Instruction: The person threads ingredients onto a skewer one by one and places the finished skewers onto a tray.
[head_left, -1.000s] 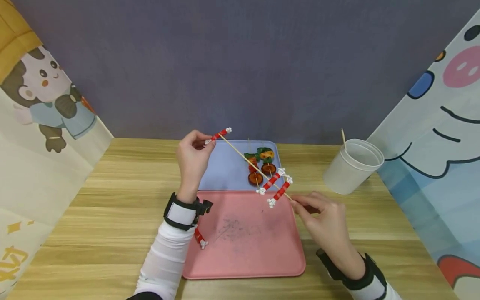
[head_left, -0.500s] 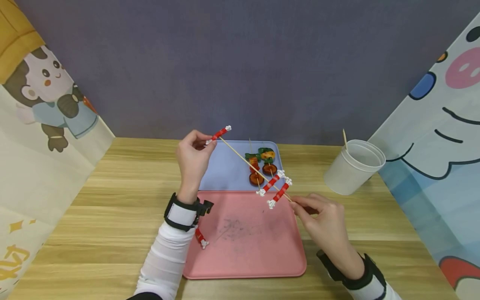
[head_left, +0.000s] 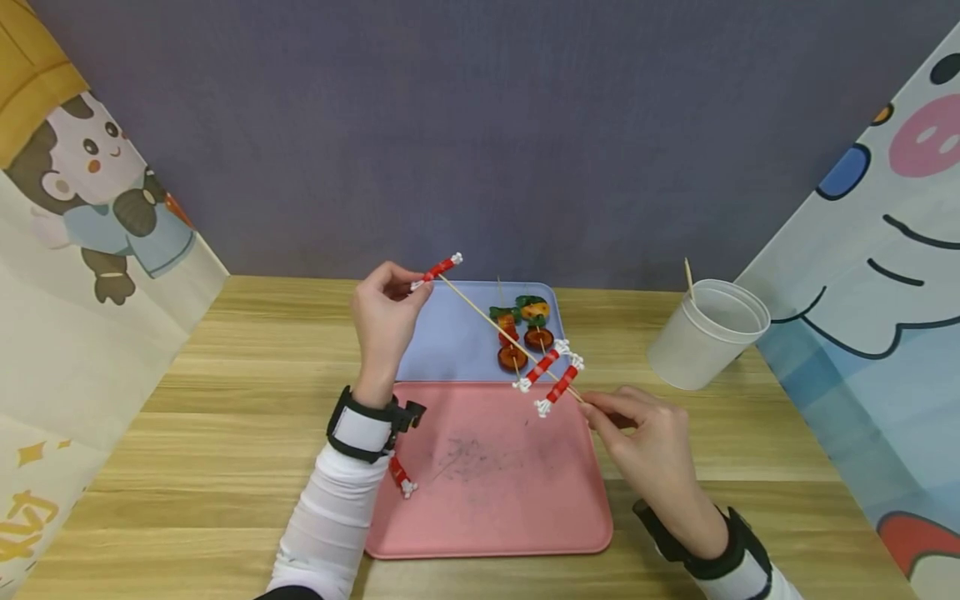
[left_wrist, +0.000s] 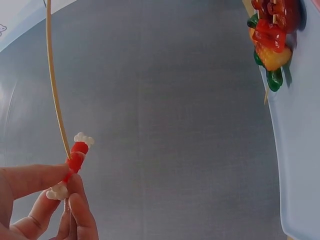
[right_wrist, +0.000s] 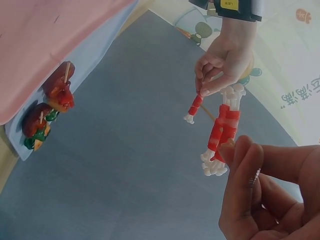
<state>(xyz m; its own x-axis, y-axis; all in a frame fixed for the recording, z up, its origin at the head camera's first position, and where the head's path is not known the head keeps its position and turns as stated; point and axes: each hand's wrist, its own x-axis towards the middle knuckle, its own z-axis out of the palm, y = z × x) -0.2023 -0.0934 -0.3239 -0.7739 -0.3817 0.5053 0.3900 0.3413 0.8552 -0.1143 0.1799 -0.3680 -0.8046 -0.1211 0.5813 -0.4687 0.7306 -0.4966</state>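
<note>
My left hand (head_left: 386,317) pinches a small red piece with white knobbed ends, like a toy bone with meat (head_left: 437,270), above the blue tray. The tip of a thin wooden skewer (head_left: 480,308) meets this piece at its middle; whether it has gone in I cannot tell. Between thumb and fingers, my right hand (head_left: 652,437) grips the skewer's lower end. Two matching red pieces (right_wrist: 224,131) sit side by side on the skewer close to that hand. Another red piece (head_left: 401,475) lies on the pink tray, partly hidden by the left wrist.
The pink tray (head_left: 510,508) lies in front of the blue tray (head_left: 442,342). Two skewers of toy food (head_left: 512,357) rest on the blue tray's right side. A white cup (head_left: 701,342) with a stick (head_left: 687,279) stands back right. A grey partition (head_left: 480,142) rises behind.
</note>
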